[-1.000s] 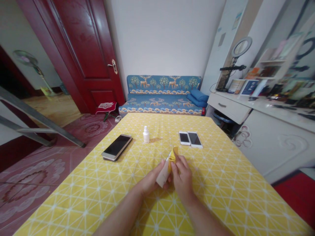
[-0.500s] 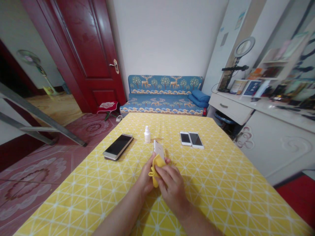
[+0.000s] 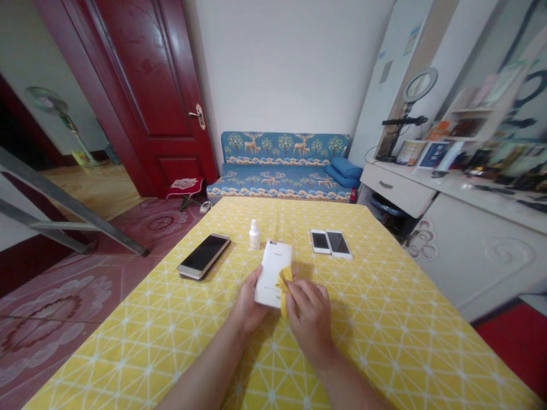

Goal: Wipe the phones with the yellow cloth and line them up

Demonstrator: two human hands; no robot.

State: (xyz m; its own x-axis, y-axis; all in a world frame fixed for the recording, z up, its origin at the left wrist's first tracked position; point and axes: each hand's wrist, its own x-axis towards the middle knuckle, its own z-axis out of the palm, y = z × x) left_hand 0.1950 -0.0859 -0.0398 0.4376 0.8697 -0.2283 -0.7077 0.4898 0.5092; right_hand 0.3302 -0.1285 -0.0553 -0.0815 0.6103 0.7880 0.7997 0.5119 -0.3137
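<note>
A white smartphone (image 3: pixel 272 270), its back with the camera facing up, is held tilted above the table by my left hand (image 3: pixel 249 302). The left thumb lies along its left edge, while the other fingers are hidden beneath it. My right hand (image 3: pixel 311 310) pinches a bunched yellow cloth (image 3: pixel 285 278) against the phone's right edge and lower back. Just beyond the phone stands a small white spray bottle (image 3: pixel 254 234), upright and apart from both hands.
On the yellow patterned tablecloth (image 3: pixel 171 330), a gold smartphone (image 3: pixel 205 256) lies at the left, seemingly atop another flat item. Two white phones, a smaller one (image 3: pixel 320 241) and a larger one (image 3: pixel 339 244), lie side by side at the right. Behind the table is a blue sofa (image 3: pixel 282 173).
The phone has turned so its whole white back shows. The cloth and my right hand have shifted right, from across the phone's lower part to its right edge.
</note>
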